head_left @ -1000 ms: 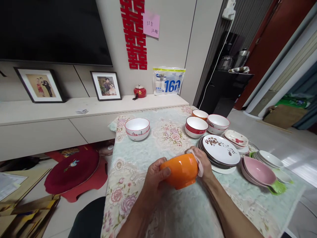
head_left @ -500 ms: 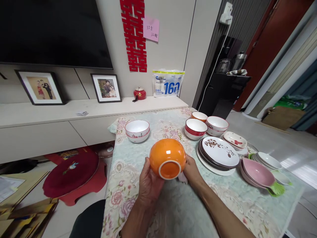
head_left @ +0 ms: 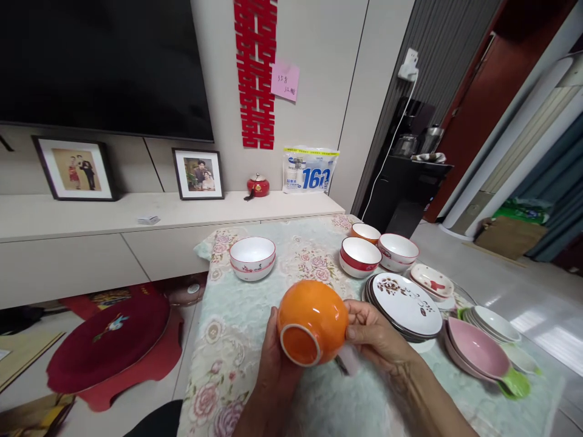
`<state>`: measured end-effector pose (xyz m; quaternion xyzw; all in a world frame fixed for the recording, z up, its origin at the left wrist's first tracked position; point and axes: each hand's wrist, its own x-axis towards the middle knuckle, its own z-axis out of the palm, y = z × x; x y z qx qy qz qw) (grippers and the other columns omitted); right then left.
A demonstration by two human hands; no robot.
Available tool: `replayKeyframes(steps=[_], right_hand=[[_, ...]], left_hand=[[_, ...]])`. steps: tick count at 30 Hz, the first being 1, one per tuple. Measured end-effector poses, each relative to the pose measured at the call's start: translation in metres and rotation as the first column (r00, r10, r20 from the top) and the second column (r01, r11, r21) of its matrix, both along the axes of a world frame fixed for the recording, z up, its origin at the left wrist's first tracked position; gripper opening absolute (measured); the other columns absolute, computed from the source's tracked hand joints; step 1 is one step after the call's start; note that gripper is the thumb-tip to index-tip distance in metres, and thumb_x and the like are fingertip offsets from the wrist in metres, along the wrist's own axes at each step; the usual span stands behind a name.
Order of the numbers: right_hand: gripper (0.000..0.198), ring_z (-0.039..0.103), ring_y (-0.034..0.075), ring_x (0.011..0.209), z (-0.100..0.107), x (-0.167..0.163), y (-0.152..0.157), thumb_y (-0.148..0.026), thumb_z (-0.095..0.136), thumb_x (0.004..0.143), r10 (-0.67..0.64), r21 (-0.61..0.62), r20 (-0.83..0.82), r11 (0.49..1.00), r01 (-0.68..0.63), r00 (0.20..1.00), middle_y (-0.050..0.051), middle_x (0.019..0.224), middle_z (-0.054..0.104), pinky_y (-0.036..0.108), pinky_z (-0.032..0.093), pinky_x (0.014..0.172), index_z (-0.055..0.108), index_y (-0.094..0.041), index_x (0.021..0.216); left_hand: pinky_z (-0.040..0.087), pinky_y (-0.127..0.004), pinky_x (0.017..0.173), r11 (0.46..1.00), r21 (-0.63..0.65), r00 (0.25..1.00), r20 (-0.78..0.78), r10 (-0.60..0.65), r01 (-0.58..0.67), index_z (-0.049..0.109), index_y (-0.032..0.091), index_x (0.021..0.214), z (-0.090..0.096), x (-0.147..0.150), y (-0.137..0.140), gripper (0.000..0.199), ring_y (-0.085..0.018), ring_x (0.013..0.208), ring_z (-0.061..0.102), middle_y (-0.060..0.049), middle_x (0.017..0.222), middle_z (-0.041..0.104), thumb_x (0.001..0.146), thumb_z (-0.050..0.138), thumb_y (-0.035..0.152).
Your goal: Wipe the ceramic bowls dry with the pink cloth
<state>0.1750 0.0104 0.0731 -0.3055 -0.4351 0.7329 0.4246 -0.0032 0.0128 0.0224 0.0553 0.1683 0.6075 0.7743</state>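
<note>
1. My left hand (head_left: 279, 367) is closed around the left and lower side of a glossy orange ceramic bowl (head_left: 314, 303), thumb up along its wall.
2. My right hand (head_left: 376, 332) is clamped on the bowl's right edge, thumb and fingers pinching it.
3. The bowl is held above the flower-patterned, cloth-covered desk (head_left: 241, 312), tipped so its pale foot ring faces me.
4. A small pale pinkish cloth (head_left: 349, 359) shows below the bowl's right side (I cannot tell what grips it).
5. Near my right hand stands a stack of white, brown-patterned plates (head_left: 405, 302); farther off, two nested red-rimmed white bowls (head_left: 252, 267) stand to the left.
</note>
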Motion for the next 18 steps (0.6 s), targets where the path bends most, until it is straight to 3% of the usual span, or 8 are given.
replayKeyframes(steps=[4, 7, 11, 13, 15, 18], right_hand=[[0.033, 0.071, 0.018, 0.07, 0.024, -0.003, 0.004, -0.032, 0.088, 0.07, -0.021, 0.022, 0.057, 1.0, 0.02, 0.998, 0.005, 0.081, 0.077, 0.03, 0.055, 0.074, 0.076, -0.017, 0.096], [0.031, 0.068, 0.016, 0.067, 0.052, 0.004, 0.021, -0.033, 0.089, 0.067, -0.145, 0.127, 0.129, 0.983, 0.129, 0.981, 0.004, 0.079, 0.076, 0.029, 0.054, 0.072, 0.076, -0.019, 0.092], [0.031, 0.065, 0.017, 0.064, 0.09, 0.03, 0.071, -0.038, 0.087, 0.064, -0.402, 0.39, 0.298, 0.879, 0.274, 0.866, 0.002, 0.071, 0.073, 0.03, 0.051, 0.067, 0.075, -0.02, 0.085], [0.033, 0.064, 0.018, 0.064, 0.103, 0.048, 0.104, -0.044, 0.083, 0.066, -0.547, 0.557, 0.434, 0.787, 0.264, 0.716, 0.002, 0.075, 0.073, 0.032, 0.049, 0.065, 0.075, -0.019, 0.087], [0.032, 0.06, 0.017, 0.063, 0.109, 0.065, 0.138, -0.049, 0.075, 0.072, -0.704, 0.724, 0.579, 0.676, 0.139, 0.41, 0.001, 0.075, 0.071, 0.03, 0.044, 0.061, 0.074, -0.02, 0.086], [0.019, 0.057, 0.017, 0.064, 0.105, 0.088, 0.181, -0.038, 0.074, 0.076, -0.762, 0.766, 0.617, 0.639, 0.073, 0.198, -0.001, 0.067, 0.065, 0.029, 0.037, 0.062, 0.069, -0.02, 0.073]], left_hand=[[0.046, -0.046, 0.11, 0.998, 0.048, 0.999, -0.014, -0.05, 0.05, 0.075, 0.017, 0.102, -0.008, -0.001, 0.004, 0.033, -0.031, 0.12, 0.065, -0.01, 0.113, 0.077, 0.091, 0.062, 0.045], [0.046, -0.046, 0.109, 0.995, 0.042, 0.995, -0.049, -0.085, 0.088, 0.075, 0.024, 0.107, -0.029, 0.0, 0.008, 0.024, -0.029, 0.118, 0.066, -0.008, 0.121, 0.075, 0.087, 0.066, 0.035], [0.046, -0.042, 0.109, 0.99, -0.022, 0.978, -0.154, -0.142, 0.14, 0.078, 0.021, 0.099, -0.052, 0.002, 0.008, 0.023, -0.028, 0.117, 0.067, -0.012, 0.121, 0.075, 0.077, 0.072, 0.024], [0.045, -0.043, 0.108, 0.989, -0.043, 0.973, -0.175, -0.149, 0.144, 0.078, 0.019, 0.098, -0.055, 0.003, 0.008, 0.026, -0.029, 0.117, 0.067, -0.014, 0.12, 0.075, 0.073, 0.076, 0.024], [0.046, -0.042, 0.106, 0.986, -0.06, 0.968, -0.191, -0.162, 0.153, 0.079, 0.018, 0.099, -0.053, 0.004, 0.007, 0.028, -0.03, 0.117, 0.067, -0.015, 0.119, 0.075, 0.073, 0.078, 0.026], [0.05, -0.04, 0.101, 0.983, -0.065, 0.958, -0.221, -0.182, 0.171, 0.079, 0.019, 0.097, -0.049, 0.004, 0.009, 0.028, -0.03, 0.114, 0.068, -0.015, 0.118, 0.075, 0.071, 0.081, 0.027]])
